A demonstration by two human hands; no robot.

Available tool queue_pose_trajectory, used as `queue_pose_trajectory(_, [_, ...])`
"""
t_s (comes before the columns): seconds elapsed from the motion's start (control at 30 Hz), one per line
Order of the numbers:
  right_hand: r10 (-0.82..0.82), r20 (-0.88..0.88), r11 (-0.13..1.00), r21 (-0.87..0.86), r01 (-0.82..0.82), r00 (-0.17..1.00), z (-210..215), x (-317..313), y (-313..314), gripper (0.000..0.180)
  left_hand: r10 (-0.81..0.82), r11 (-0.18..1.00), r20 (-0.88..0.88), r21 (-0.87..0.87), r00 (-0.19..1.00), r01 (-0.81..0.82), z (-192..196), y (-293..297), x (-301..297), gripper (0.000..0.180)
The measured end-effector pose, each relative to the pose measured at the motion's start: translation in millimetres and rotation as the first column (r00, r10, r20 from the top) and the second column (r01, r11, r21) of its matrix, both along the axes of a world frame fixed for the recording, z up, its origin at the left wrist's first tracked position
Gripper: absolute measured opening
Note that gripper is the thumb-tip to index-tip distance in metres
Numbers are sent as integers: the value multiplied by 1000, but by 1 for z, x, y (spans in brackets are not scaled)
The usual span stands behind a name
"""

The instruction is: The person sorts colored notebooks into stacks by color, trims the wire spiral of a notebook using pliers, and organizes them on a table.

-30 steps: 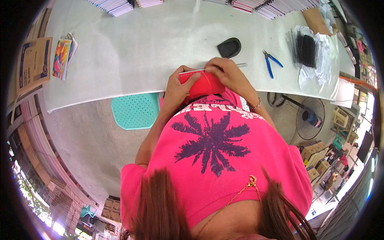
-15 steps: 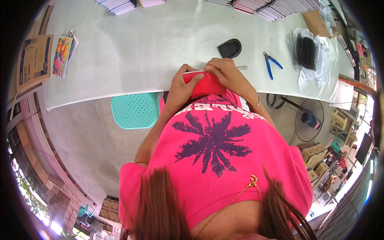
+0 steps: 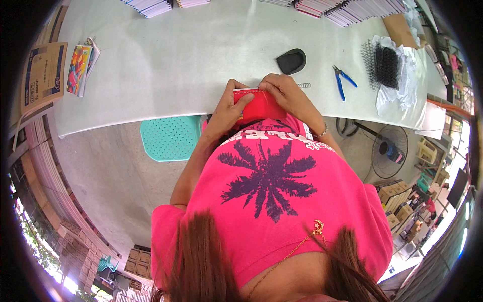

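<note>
A red-covered notebook [image 3: 251, 106] stands tilted between my body and the table's near edge, a row of punched holes along its upper edge. My left hand [image 3: 229, 106] grips its left side, thumb flat on the red cover. At the upper right corner, the fingers of my right hand [image 3: 287, 93] are pinched together at the row of holes. A short length of spiral wire [image 3: 304, 85] sticks out to the right from behind that hand; the fingers hide its other end. Just beyond my hands lies a black pad with a rounded end [image 3: 292, 61].
Blue-handled cutting pliers [image 3: 344, 80] lie to the right on the white table [image 3: 176, 60], near a pile of black wire coils [image 3: 386, 68]. Stacked notebooks [image 3: 362, 12] line the far edge. Colourful booklets [image 3: 79, 70] and a cardboard box [image 3: 45, 75] are left; a turquoise stool [image 3: 171, 138] stands below.
The view has shifted slightly. Both hands keep their hold on the red notebook, with barely any movement of the fingers.
</note>
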State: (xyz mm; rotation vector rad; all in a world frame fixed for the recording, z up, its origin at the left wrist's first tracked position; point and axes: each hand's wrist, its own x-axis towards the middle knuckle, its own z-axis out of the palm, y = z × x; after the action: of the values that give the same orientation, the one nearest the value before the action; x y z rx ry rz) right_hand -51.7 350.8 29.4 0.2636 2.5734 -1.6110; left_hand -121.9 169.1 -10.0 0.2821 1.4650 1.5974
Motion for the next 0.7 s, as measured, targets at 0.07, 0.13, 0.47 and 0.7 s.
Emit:
queue_pose_trajectory(0.07, [19, -54, 996, 93, -14, 998, -6, 0, 1, 16, -8, 1000, -14, 4, 1000, 8, 2, 1, -1, 25])
queue_pose_trajectory(0.13, [-112, -76, 994, -1, 112, 991, 8, -2, -7, 14, -9, 1000, -11, 7, 1000, 9, 2, 2, -2, 25])
queue_pose_trajectory(0.47, [-239, -37, 960, -161, 230, 970, 1, 3, -8, 13, -42, 998, -58, -48, 997, 39, 6, 9, -5, 22])
queue_pose_trajectory(0.7, [-204, -167, 977, 32, 212, 965, -9, 4, -6, 11, 28, 1000, -7, 10, 1000, -28, 0, 11, -6, 18])
